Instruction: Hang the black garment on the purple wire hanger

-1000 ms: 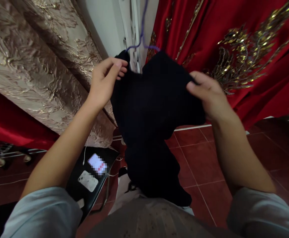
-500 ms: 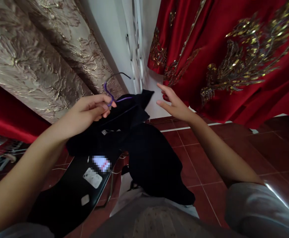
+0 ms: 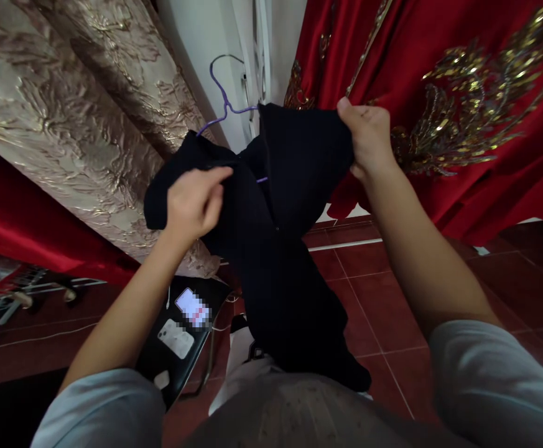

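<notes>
Grey sleeves (image 3: 103, 404) lay nearest, one on each forearm, at the bottom edge of the view.

Seat (image 3: 159, 361): black, low, to the left of the person; two phones (image 3: 176, 339) lay flat on it side by side, one with its screen lit.

Floor (image 3: 383, 298): dark red tiles with pale joints.

Garment (image 3: 280, 249): black, held up at chest height between both hands, its lower part hanging down to the person's lap.

Left hand (image 3: 191, 202): fingers closed in a pinch on the garment's left shoulder, back of the hand to the camera.

Right hand (image 3: 369, 140): raised higher, fingers clamped on the garment's upper right edge, pulling it taut.

Hanger (image 3: 224, 102): purple wire, its arms inside the garment's neck, its hook standing free above the cloth, between the two hands.

Brocade (image 3: 66, 124): beige and gold, raised leaf pattern, hanging at the left behind the left hand.

Red cloth (image 3: 462, 186): gold sequin embroidery, hanging at the right behind the right hand.

Wall (image 3: 206, 37): white, showing in the gap between the two hangings, directly behind the hanger's hook.
</notes>
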{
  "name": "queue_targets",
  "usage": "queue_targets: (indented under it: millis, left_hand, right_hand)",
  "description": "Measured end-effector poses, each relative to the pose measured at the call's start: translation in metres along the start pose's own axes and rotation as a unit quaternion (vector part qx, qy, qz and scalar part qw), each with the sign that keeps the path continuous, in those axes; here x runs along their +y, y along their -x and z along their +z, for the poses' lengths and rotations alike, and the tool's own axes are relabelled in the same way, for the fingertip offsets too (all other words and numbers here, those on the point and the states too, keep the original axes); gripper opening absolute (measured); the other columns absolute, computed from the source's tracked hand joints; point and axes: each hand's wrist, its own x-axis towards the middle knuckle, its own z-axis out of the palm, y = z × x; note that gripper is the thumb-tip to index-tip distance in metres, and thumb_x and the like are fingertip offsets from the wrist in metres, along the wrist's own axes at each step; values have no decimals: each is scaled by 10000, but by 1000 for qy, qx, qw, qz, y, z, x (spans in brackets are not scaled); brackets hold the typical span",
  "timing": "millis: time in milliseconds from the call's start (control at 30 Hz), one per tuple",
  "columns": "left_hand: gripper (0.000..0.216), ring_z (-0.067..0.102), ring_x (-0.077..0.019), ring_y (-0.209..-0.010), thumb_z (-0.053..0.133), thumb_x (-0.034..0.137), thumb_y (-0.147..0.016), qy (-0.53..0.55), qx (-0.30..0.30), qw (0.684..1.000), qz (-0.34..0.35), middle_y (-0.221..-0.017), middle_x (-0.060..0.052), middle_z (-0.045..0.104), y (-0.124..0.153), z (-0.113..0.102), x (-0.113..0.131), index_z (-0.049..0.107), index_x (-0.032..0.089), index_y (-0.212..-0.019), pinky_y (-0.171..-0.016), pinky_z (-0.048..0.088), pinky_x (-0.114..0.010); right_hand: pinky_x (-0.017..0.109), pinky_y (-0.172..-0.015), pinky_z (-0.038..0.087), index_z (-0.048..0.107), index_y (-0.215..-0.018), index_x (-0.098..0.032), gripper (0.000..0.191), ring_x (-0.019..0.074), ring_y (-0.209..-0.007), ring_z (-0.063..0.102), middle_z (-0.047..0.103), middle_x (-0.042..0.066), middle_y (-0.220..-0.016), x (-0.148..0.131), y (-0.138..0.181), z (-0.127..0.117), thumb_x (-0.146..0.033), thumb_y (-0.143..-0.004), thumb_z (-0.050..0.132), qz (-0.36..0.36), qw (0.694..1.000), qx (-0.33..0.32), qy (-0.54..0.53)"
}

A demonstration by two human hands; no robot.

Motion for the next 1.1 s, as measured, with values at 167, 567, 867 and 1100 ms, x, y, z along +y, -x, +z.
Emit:
queue_targets:
  millis: [167, 567, 867, 1100]
  left_hand:
    - [473, 668, -173, -641, 443, 218, -1023, -13, -160, 987, -20, -796, -34, 721, 23, 29, 28, 545, 202, -1484, -611, 481, -288]
    - [229, 646, -185, -757, 528, 210, -1026, 101, -150, 957, -229, -930, -59, 727, 55, 57, 77, 714, 198, -1159, -746, 526, -302]
    - [317, 515, -65, -574, 663, 210, -979, 340, 123, 845, -394, -864, 25, 523, 64, 83, 137, 563, 255, -1276, -592, 505, -197]
    - [131, 615, -109, -705, 645, 239, -984, 341, 184, 793, -471, -885, -4, 522, 68, 79, 164, 516, 223, -964, -682, 585, -244]
  right_hand:
    - [280, -659, 384, 465, -644, -261, 499, 124, -637, 419, 389, -33, -522, 0, 3, -2, -626, -944, 624, -12, 999, 40, 0]
    - [296, -666, 479, 527, -682, -216, 394, 134, -652, 530, 470, -15, -663, 22, 82, -24, -492, -913, 686, -41, 984, 168, 31]
    - [335, -811, 535, 649, -936, -224, 170, 183, -869, 640, 649, 28, -905, 44, 225, 59, -394, -931, 656, 112, 985, 117, 51]
    - [343, -870, 517, 682, -955, -230, 130, 195, -936, 641, 676, 32, -979, 59, 249, 80, -323, -872, 718, 80, 993, 17, 82]
